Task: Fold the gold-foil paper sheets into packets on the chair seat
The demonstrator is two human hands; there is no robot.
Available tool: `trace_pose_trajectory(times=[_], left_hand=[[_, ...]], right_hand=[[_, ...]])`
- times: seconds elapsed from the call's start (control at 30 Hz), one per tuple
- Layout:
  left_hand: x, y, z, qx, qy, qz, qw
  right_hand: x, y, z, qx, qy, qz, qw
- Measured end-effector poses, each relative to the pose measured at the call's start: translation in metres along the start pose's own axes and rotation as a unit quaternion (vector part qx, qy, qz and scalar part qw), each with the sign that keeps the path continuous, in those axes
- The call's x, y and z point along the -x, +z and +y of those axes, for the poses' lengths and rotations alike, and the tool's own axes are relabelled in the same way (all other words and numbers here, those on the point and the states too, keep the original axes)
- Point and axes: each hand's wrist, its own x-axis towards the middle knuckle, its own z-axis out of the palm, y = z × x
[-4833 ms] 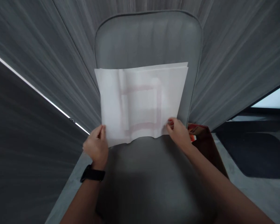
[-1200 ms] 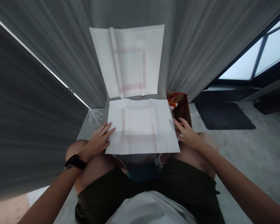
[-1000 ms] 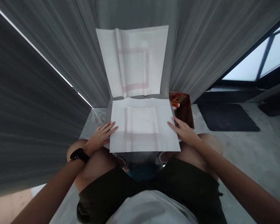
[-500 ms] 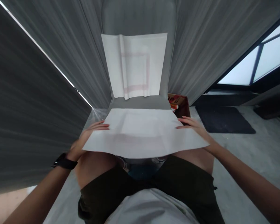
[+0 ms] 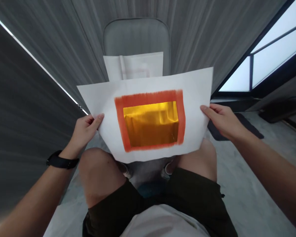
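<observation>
A large sheet of white paper [image 5: 194,89] is held up over my knees, its face toward me. On it is a painted orange-red frame [image 5: 148,97] around a shiny gold foil rectangle [image 5: 151,126]. My left hand [image 5: 87,128] pinches the sheet's left edge, thumb on the front. At the right edge, my right hand [image 5: 219,118] grips it the same way, with the fingers partly hidden behind the paper. Behind it, a second white sheet [image 5: 135,65] leans on a grey chair back [image 5: 136,36]; its lower part is hidden by the held sheet.
Grey curtains [image 5: 71,39] hang behind and to the left. On the right are a bright window [image 5: 266,69] and a dark mat [image 5: 246,126] on the grey floor [image 5: 246,184]. My knees [image 5: 98,164] are just below the paper.
The sheet has been lifted from lying back-up over my lap and chair seat to a raised, tilted position, showing its painted foil face. Both hands have shifted from resting flat to pinching its edges.
</observation>
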Motion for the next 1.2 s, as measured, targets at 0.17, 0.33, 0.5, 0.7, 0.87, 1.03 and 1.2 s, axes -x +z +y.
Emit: trace_pose_trajectory(times=[0.17, 0.33, 0.5, 0.7, 0.87, 1.03, 1.2], left_hand=[[-0.025, 0.025, -0.017, 0.025, -0.038, -0.022, 0.999], [-0.080, 0.031, -0.013, 0.068, -0.038, 0.058, 0.995], [-0.108, 0.009, -0.004, 0.050, 0.017, 0.115, 0.992], [-0.043, -0.003, -0.019, -0.023, 0.033, 0.125, 0.991], [0.012, 0.009, -0.063, 0.029, 0.143, -0.117, 0.982], [0.033, 0.027, -0.117, -0.130, 0.162, -0.267, 0.941], [0.040, 0.038, -0.139, -0.201, 0.168, -0.352, 0.899]], right_hand=[[-0.026, 0.019, 0.023, -0.042, 0.040, 0.011, 0.998], [-0.079, 0.034, 0.025, -0.056, -0.030, 0.003, 0.998], [-0.102, 0.039, -0.011, -0.054, -0.195, 0.000, 0.979], [-0.060, 0.026, 0.002, -0.043, -0.170, 0.035, 0.984], [-0.022, 0.010, 0.069, 0.069, -0.152, -0.149, 0.975], [0.010, 0.034, 0.131, 0.289, -0.277, -0.183, 0.898], [0.027, 0.059, 0.164, 0.352, -0.327, -0.256, 0.839]])
